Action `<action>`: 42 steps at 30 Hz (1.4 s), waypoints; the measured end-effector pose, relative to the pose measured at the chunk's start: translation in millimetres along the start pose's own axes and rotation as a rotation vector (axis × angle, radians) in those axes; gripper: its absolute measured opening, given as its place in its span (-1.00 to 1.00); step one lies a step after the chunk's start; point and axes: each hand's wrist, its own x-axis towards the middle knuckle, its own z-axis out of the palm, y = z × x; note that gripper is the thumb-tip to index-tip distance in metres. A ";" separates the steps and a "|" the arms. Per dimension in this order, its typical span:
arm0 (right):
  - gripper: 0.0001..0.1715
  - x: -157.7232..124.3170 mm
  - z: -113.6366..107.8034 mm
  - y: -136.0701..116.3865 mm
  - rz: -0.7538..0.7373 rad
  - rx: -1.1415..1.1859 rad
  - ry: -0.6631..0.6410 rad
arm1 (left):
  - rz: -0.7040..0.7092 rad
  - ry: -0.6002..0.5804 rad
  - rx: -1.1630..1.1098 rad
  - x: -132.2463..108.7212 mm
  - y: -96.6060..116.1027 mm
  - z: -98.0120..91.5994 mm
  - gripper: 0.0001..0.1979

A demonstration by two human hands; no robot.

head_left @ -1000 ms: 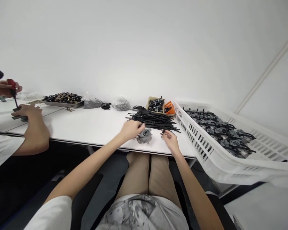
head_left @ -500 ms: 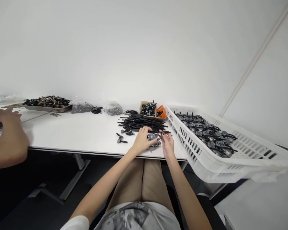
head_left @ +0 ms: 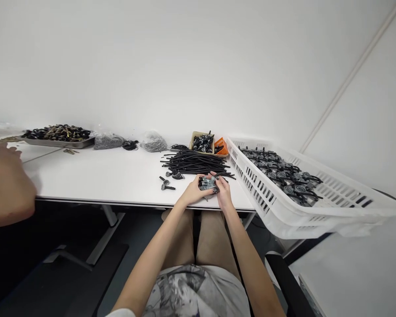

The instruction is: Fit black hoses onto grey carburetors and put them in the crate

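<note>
Hands closer together than half a second ago: left hand [head_left: 192, 193] and right hand [head_left: 223, 192] both curl shut around the small grey metal fitting [head_left: 207, 182]. It sits at the white table [head_left: 119, 180] front edge, near the pile of black rubber tubes [head_left: 194, 163]. Two-handed work on it, judging by grip.

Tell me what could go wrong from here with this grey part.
The left hand and right hand hold the part near the table edge; a slip could drop it to the floor. The crate seems to overhang the table's end; a bump might tip it. Loose pieces by the left hand could be swept off.
</note>
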 end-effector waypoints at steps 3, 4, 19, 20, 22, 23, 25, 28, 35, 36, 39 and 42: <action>-0.57 0.5 -1.5 1.3 -0.020 -0.023 -0.001 | 0.009 0.006 0.015 0.3 -2.2 0.1 -0.35; -0.58 0.9 -1.8 2.0 -0.024 -0.030 -0.001 | 0.013 0.006 0.024 0.4 -2.7 0.1 -0.36; -0.57 5.8 -1.2 9.3 -0.012 -0.032 0.016 | 0.005 -0.007 0.008 1.0 -6.3 0.0 -0.38; -0.56 6.0 -1.0 9.5 -0.001 -0.023 0.026 | 0.008 -0.009 0.011 1.3 -6.9 0.0 -0.38; -0.53 5.8 -0.5 9.0 0.025 0.006 0.048 | 0.003 -0.014 0.021 1.6 -6.9 0.2 -0.37; -0.52 5.6 -0.2 8.1 0.038 0.022 0.057 | -0.004 -0.016 0.026 1.5 -6.5 0.2 -0.36; -0.53 4.6 0.1 5.1 0.053 0.052 0.061 | -0.011 -0.021 0.030 1.0 -4.9 0.2 -0.35; -0.60 2.9 -0.2 -0.2 0.044 0.094 0.045 | -0.006 -0.026 0.021 -0.1 -3.0 0.4 -0.35; -0.57 1.8 -2.1 -2.9 0.083 0.064 0.024 | 0.005 -0.026 0.014 1.5 -6.7 0.6 -0.35; -0.56 2.1 -2.1 -2.3 0.080 0.073 0.033 | 0.008 -0.028 0.013 1.8 -7.1 0.5 -0.36; -0.55 3.0 -2.2 -0.4 0.082 0.107 0.056 | 0.009 -0.032 0.021 1.7 -6.6 -0.1 -0.37; -0.54 3.7 -2.1 0.9 0.088 0.145 0.062 | 0.007 -0.029 0.028 0.9 -5.7 -0.4 -0.37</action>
